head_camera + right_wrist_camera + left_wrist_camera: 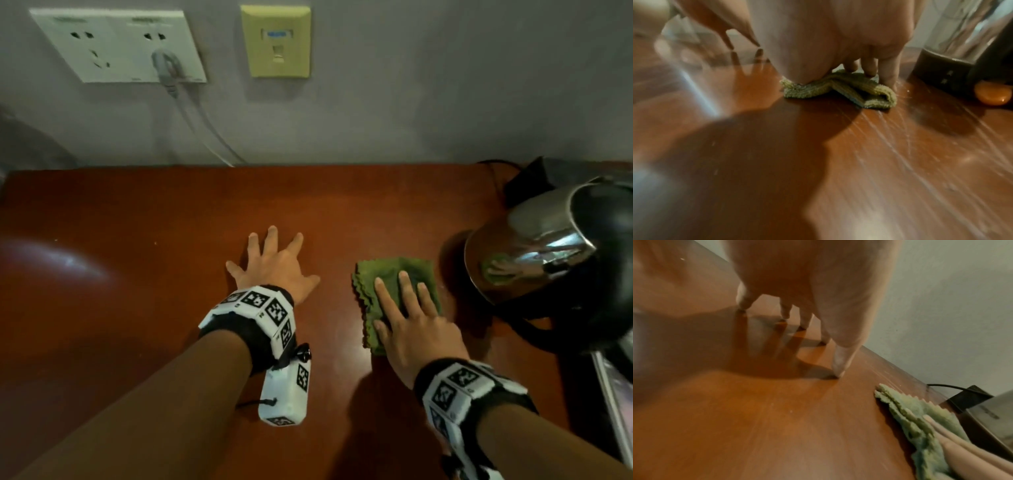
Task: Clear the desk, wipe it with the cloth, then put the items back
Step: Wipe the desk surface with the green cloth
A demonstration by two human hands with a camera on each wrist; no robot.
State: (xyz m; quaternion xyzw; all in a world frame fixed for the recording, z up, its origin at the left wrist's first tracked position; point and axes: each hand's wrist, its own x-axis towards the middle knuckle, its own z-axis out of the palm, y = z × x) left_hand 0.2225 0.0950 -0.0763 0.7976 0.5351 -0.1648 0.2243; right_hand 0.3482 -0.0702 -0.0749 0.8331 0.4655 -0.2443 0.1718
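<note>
A folded green cloth (387, 274) lies on the red-brown desk (171, 222), right of centre. My right hand (411, 315) presses flat on the cloth (838, 91) with straight fingers (871, 66). My left hand (274, 263) rests flat on the bare desk to the cloth's left, fingers spread, holding nothing. In the left wrist view its fingertips (838, 368) touch the wood, and the cloth (920, 421) shows at the lower right. A steel electric kettle (555, 246) stands at the desk's right edge, just beyond the cloth.
The wall (411, 102) runs along the desk's back edge, with a socket plate (116, 44), a plugged-in cable (191, 116) and a beige data port (275, 41). A black cord (496, 164) lies behind the kettle. Something orange (992, 95) sits by the kettle base (945, 74).
</note>
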